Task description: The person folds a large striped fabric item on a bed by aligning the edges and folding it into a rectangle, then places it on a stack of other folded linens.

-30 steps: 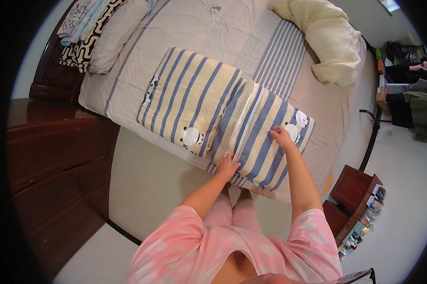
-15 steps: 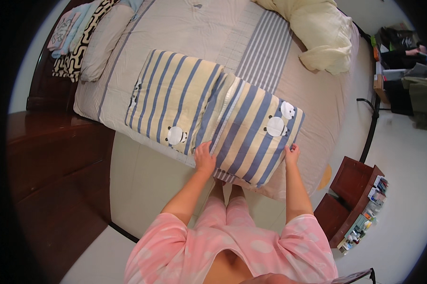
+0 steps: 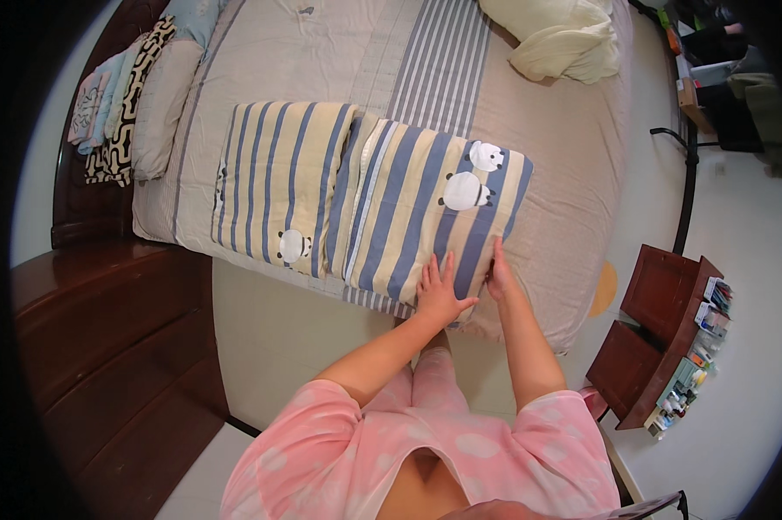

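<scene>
A folded quilt (image 3: pixel 399 217) with blue and cream stripes and white panda patches lies along the near side of the bed, its two halves meeting at a fold in the middle. My left hand (image 3: pixel 443 290) lies with fingers spread on the near part of its right half. At the quilt's right edge is my right hand (image 3: pixel 499 273), fingers stretched upward along the side and touching it. Neither hand grips the cloth.
The bed (image 3: pixel 564 173) has a beige sheet with a grey striped band. A cream blanket (image 3: pixel 573 43) is bunched at the far right. Pillows (image 3: pixel 161 108) and folded cloths lie at the left. A dark wooden cabinet (image 3: pixel 122 347) stands left; a small red-brown cabinet (image 3: pixel 659 303) stands right.
My left hand has moved right from the quilt's middle fold onto its right half and spread its fingers. My right hand has opened from a pinch at the right edge. The view has shifted.
</scene>
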The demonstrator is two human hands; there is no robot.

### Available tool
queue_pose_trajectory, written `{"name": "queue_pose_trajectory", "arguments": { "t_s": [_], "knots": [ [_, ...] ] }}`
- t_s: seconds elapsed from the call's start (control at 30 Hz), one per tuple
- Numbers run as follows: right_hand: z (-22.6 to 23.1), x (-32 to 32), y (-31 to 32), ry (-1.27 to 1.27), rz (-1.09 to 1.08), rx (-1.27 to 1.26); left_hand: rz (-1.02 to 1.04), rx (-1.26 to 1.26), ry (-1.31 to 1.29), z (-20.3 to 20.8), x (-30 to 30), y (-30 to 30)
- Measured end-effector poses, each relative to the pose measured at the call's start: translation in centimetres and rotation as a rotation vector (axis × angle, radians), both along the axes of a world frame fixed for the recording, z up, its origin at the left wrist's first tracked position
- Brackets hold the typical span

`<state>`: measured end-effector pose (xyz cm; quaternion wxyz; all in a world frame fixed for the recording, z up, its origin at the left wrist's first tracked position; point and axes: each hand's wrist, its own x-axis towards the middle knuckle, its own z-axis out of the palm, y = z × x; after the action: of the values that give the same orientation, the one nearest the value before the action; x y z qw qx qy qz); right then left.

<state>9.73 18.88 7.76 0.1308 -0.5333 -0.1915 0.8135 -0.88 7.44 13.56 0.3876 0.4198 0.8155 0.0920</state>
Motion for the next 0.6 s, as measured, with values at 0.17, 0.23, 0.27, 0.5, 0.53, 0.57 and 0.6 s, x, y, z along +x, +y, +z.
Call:
{"name": "queue_pose_trajectory", "arguments": {
  "t_s": [0.17,0.23,0.27,0.5,0.53,0.57,0.6],
  "knots": [
    [4.0,-2.6,-1.1,0.037,0.191,0.132,0.053,-0.075,0.197,3.4,-0.7,1.5],
    [4.7,-3.7,-1.3,0.037,0.258,0.182,0.129,0.060,0.047,1.1,-3.2,0.7],
    [5.0,-4.1,-1.3,0.023,0.317,0.225,0.147,-0.008,0.026,1.9,-4.6,0.9],
    [7.7,-5.7,2.9,-0.287,0.208,0.177,0.178,0.082,0.003,6.9,-9.6,0.2],
    [8.3,-6.3,4.1,-0.329,0.047,0.153,0.177,0.135,-0.033,8.0,-9.9,-0.1],
    [8.6,-6.8,5.1,-0.368,-0.110,0.128,0.179,0.188,-0.068,8.8,-10.2,-0.5],
    [9.0,-7.5,6.0,-0.351,-0.095,0.137,0.174,0.218,-0.094,9.3,-10.5,-1.0]
  ]
}}
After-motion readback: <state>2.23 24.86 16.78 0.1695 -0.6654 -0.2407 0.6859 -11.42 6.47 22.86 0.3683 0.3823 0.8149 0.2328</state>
